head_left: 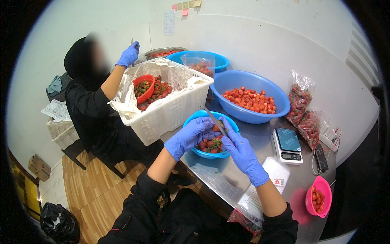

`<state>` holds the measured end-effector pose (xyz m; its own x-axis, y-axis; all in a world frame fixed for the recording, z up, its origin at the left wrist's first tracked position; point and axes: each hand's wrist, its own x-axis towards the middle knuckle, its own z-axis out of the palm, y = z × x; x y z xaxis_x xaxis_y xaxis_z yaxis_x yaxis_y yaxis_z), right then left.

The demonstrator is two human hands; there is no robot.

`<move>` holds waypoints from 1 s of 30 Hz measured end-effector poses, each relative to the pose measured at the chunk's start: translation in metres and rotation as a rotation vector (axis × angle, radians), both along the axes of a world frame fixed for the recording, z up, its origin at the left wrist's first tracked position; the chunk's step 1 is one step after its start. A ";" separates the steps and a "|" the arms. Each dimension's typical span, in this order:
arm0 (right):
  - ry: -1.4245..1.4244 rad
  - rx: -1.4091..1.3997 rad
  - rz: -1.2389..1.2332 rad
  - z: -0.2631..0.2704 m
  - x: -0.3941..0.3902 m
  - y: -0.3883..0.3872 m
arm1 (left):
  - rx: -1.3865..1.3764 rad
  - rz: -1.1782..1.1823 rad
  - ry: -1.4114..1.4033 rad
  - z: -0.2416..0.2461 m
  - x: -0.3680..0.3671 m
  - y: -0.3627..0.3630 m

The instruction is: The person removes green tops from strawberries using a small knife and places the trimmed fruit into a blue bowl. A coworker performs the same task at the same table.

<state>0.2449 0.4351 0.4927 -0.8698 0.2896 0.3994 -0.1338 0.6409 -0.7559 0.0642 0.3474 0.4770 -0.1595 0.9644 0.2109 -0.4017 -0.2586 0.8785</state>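
My right hand [243,151], in a blue glove, grips a knife [215,121] whose narrow blade points up and away. Also gloved in blue, my left hand [193,135] holds a strawberry [217,127] with its fingertips, close against the blade; the fingers partly cover the fruit. Beneath both hands stands a small blue basin [210,155] on the metal table [210,175]. Strawberries with green leaves [212,145] lie in that basin. Beyond it, a large blue basin [253,117] contains many hulled strawberries [249,100].
A co-worker [91,113] sits left, a gloved hand raised with a blade. Between us stands a white crate [170,117] holding strawberries and a red bowl [149,94]. Rightward are a scale [288,146], bagged strawberries [300,100], plastic packaging [275,170] and a pink bowl [327,195].
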 end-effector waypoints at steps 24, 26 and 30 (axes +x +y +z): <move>0.100 0.042 0.107 -0.018 -0.002 0.011 | -0.023 0.129 0.154 0.004 0.008 -0.013; 0.169 -0.005 0.102 -0.023 -0.005 0.012 | -0.033 0.148 0.148 0.005 0.010 -0.013; 0.156 -0.089 0.079 -0.025 -0.009 0.013 | -0.066 0.120 0.189 0.004 0.011 -0.011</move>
